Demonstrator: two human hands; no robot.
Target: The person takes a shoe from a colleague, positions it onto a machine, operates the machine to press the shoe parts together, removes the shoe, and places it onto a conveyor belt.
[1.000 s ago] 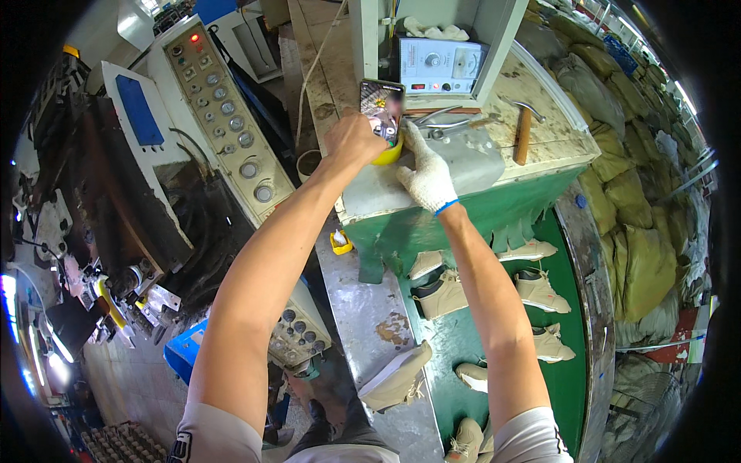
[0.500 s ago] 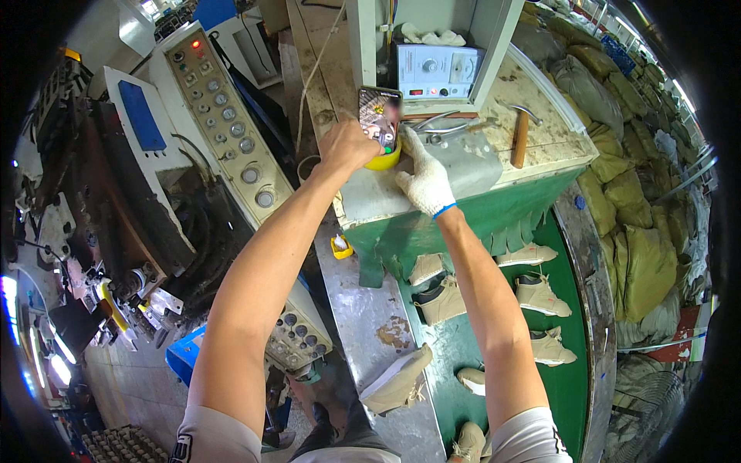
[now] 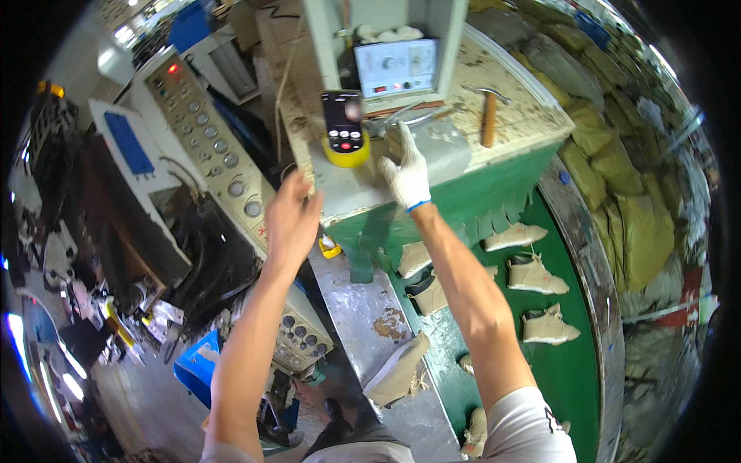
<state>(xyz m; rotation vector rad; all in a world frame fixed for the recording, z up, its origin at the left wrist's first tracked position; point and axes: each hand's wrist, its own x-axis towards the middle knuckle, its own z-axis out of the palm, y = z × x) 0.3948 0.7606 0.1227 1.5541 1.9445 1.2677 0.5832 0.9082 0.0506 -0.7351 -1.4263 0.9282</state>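
Note:
A smartphone (image 3: pixel 342 116) with a lit screen stands upright, its lower end at a yellow roll of tape (image 3: pixel 347 158) on the worktop. To the lower left of the phone hangs my bare left hand (image 3: pixel 293 220), apart from it, fingers loosely spread and holding nothing. My right hand (image 3: pixel 407 176), in a white knitted glove with a blue cuff, is over the metal sheet (image 3: pixel 448 150) right of the tape. Its fingers are spread, with one stretched out toward pliers-like metal tools (image 3: pixel 421 118). Whether that fingertip touches them I cannot tell.
A hammer (image 3: pixel 489 119) lies right on the worktop, before a control box (image 3: pixel 395 68) inside a cabinet. Below, beige shoes (image 3: pixel 536 274) sit on a green conveyor (image 3: pixel 571 370), and one shoe (image 3: pixel 397 370) lies on its metal edge. A machine control panel (image 3: pixel 208 135) stands left.
My left hand has come away from the phone, down and to the left. The phone's screen shows a different picture. My right hand has moved slightly off the tape roll. The view has shifted.

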